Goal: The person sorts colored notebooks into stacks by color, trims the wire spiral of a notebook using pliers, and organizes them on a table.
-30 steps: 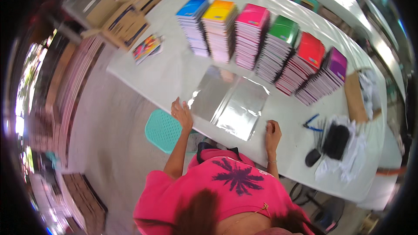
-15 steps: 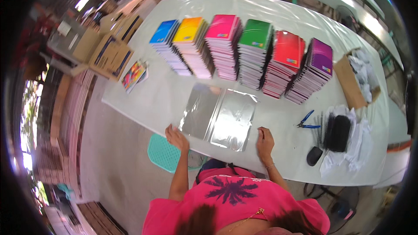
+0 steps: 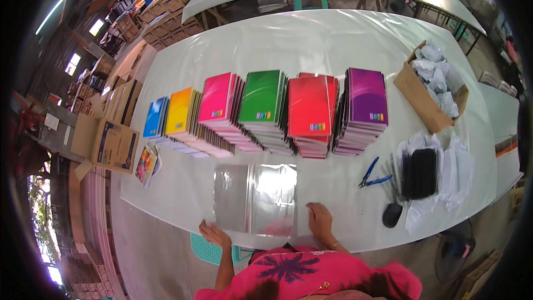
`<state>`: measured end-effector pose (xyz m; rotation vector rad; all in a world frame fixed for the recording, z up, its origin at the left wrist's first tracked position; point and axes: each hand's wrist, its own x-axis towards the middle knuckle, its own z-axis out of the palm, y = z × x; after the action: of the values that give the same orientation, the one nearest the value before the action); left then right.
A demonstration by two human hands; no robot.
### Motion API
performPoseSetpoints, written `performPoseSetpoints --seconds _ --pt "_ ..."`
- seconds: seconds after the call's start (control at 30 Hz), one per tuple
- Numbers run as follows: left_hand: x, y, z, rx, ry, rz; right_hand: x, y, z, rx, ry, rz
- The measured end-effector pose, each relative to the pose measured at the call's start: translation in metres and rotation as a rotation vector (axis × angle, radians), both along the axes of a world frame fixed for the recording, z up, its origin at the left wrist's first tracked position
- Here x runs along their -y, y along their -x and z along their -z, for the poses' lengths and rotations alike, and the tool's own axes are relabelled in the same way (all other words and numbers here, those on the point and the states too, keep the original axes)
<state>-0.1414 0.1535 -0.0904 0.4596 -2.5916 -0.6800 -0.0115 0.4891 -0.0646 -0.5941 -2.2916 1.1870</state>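
And here's the left hand (image 3: pixel 215 234) at the near edge of the surface (image 3: pixel 177 200), its grip loosely open, nothing in it, while the right hand (image 3: pixel 320 219) rests across from it, grip slack, fingers gently bent, nothing visible inside. Between them lies the clear plastic cover (image 3: pixel 272 194), flat, with six notebook stacks (image 3: pixel 261 93) standing just beyond!

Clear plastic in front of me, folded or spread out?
Spread out: the clear plastic lies flat and wide on the white table.
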Motion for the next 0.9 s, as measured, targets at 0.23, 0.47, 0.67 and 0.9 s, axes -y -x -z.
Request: performPoseSetpoints --seconds 0.23,0.47,0.67,0.9 --pt "-0.024 0.004 -0.019 0.099 0.066 -0.018 -0.002 0.003 -0.004 0.107 -0.022 -0.002" --pt "0.0 -0.002 0.004 0.018 0.047 0.083 -0.006 -0.001 0.001 0.151 -0.019 -0.023" --pt "-0.041 0.0 -0.005 -0.056 0.214 0.19 0.0 -0.004 0.02 0.179 -0.113 -0.027" --pt "-0.073 0.006 -0.01 -0.068 0.238 0.338 0.004 -0.014 0.027 0.173 -0.122 -0.101"
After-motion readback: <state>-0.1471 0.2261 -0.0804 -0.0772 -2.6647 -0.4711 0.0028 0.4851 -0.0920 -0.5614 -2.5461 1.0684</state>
